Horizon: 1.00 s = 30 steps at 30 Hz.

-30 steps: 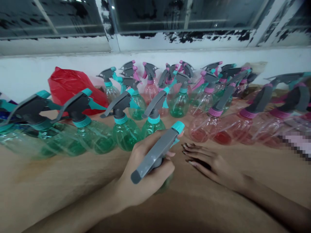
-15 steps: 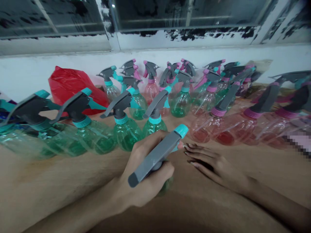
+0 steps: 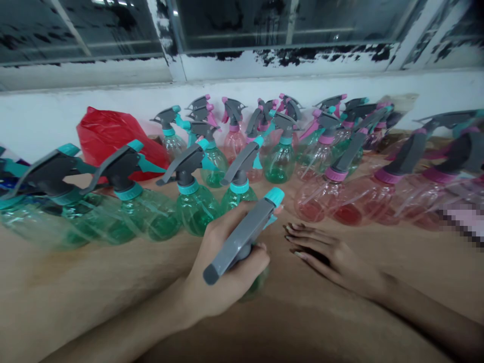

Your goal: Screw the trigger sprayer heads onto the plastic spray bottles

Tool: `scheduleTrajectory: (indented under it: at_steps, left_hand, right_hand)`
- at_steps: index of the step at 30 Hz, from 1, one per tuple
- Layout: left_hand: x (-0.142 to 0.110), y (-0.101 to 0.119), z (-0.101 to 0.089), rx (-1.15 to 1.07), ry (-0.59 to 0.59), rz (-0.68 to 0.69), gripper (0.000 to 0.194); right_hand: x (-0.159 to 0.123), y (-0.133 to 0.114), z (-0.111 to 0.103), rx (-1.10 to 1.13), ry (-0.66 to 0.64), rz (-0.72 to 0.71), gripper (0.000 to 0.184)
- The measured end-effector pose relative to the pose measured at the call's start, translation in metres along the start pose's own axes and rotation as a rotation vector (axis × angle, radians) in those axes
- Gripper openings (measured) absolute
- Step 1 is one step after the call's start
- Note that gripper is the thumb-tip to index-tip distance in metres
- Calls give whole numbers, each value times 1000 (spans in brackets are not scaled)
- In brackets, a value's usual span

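Observation:
My left hand (image 3: 223, 262) is wrapped round the neck of a green spray bottle (image 3: 244, 237) with a grey trigger head and turquoise nozzle. Its nozzle points up and to the right, and my hand hides most of the bottle's body. On the bare tabletop to the right rests my right hand (image 3: 333, 254), palm down, fingers stretched out and holding nothing. Just beyond my left hand stand green spray bottles (image 3: 198, 206) with turquoise collars. Past my right hand are pink spray bottles (image 3: 348, 209) with pink collars.
A red plastic bag (image 3: 113, 133) lies at the back left by the white wall (image 3: 49, 108). More spray bottles (image 3: 280, 159) crowd the back of the wooden table (image 3: 124, 282). A window (image 3: 234, 25) with flaking dark paint runs above. A blurred-out patch (image 3: 463, 217) shows at the right edge.
My left hand has shifted the spray bottle slightly, its nozzle now a little further left and higher. My right hand stays flat on the table.

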<state>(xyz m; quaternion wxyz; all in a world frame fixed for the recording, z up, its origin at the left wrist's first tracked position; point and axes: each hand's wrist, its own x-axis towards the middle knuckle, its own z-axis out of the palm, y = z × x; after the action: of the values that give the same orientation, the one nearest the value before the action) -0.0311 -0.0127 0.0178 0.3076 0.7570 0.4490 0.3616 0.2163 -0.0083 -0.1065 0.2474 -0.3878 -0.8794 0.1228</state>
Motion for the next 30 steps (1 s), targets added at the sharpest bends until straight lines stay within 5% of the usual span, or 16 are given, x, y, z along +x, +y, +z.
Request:
scheduleTrajectory:
  at_steps: [10, 18, 24, 30]
  left_hand:
    - [-8, -10, 18, 35, 133, 19, 33]
    - [-6, -8, 13, 9, 58, 14, 40]
    - [-5, -10, 19, -55, 82, 89, 33]
    - [-2, -7, 38, -144, 89, 88, 23]
  right_hand:
    - [2, -1, -1, 21, 15, -41, 32]
    - [0, -9, -3, 45, 29, -19, 43]
    - [6, -46, -11, 78, 5, -14, 56]
    - [20, -91, -17, 88, 214, 70, 65]
